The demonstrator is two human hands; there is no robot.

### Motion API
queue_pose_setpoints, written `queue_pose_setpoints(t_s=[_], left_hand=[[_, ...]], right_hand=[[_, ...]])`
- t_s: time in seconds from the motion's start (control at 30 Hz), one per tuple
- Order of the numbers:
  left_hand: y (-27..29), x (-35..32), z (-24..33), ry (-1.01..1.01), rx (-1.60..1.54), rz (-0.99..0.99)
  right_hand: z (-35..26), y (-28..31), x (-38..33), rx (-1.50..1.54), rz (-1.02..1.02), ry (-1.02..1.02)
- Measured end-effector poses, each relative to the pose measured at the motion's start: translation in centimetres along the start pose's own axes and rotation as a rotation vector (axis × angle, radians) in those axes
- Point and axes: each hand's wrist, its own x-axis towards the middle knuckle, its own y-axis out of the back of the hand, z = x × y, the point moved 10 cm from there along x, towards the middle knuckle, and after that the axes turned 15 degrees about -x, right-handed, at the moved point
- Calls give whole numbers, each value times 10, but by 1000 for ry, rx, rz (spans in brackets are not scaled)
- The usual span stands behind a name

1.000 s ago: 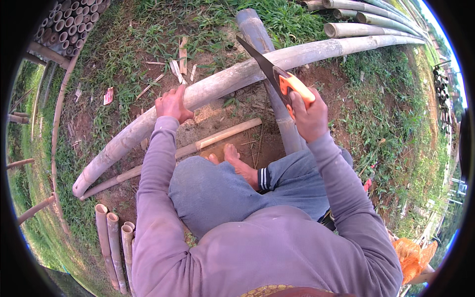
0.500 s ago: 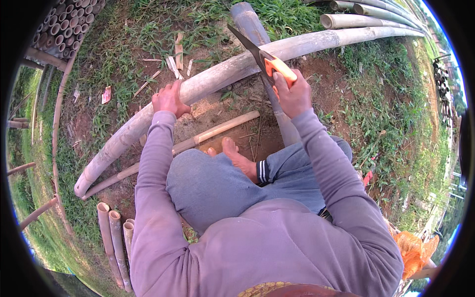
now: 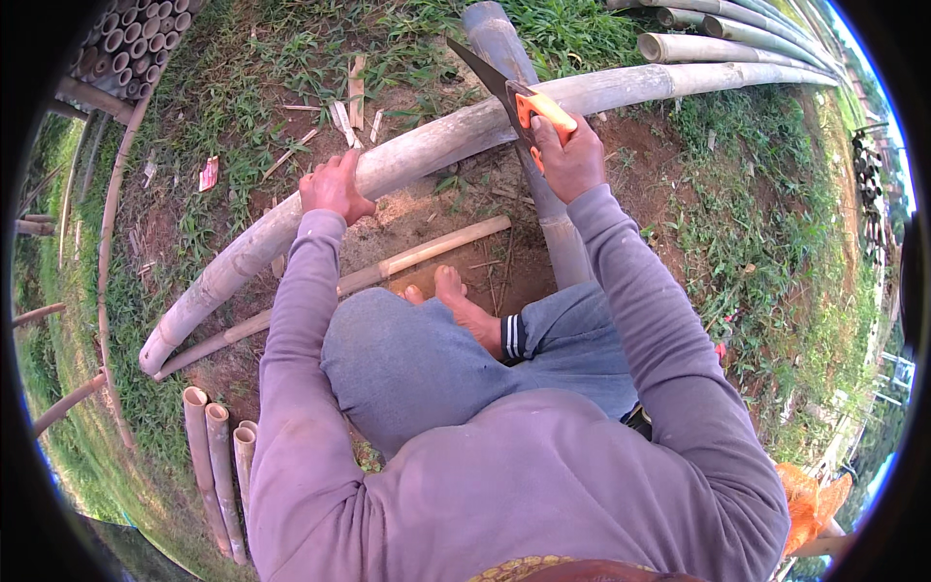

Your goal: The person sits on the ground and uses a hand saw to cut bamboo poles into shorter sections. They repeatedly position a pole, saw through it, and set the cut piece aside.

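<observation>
A long pale bamboo pole slants across in front of me, its near end low at the left. My left hand is wrapped over it from above, fingers on the far side. In my right hand is the orange handle of a handsaw. The saw's dark blade lies across the pole, its tip pointing up and left past the far side. Beneath the pole, near the blade, a thicker grey bamboo post crosses under it. How deep the blade sits in the bamboo is hidden.
A thinner bamboo stick lies on the soil by my bare foot. Several cut bamboo tubes stand at the lower left. More long poles lie at the upper right. Stacked tubes fill a rack at the upper left.
The view has shifted slightly. My right hand and the saw stay at nearly the same spot on the pole, and my left hand keeps its hold.
</observation>
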Motion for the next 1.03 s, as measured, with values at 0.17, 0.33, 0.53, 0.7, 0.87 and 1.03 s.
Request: queue_pose_setpoints(t_s=[0.17, 0.33, 0.53, 0.7, 0.87, 1.03], left_hand=[[-4, -15, -29, 37, 1, 43], [-9, -7, -17, 45, 22, 11], [1, -5, -4, 22, 2, -17], [-2, -13, -25, 47, 12, 8], [-7, -5, -12, 41, 25, -19], [0, -13, -10, 38, 11, -16]], right_hand=[[22, 111, -172, 93, -140, -67], [56, 74, -159, 187, -41, -93], [3, 0, -8, -1, 20, -43], [27, 101, -172, 55, -110, -92], [66, 68, -162, 122, -82, -116], [-2, -20, 6, -2, 34, 20]])
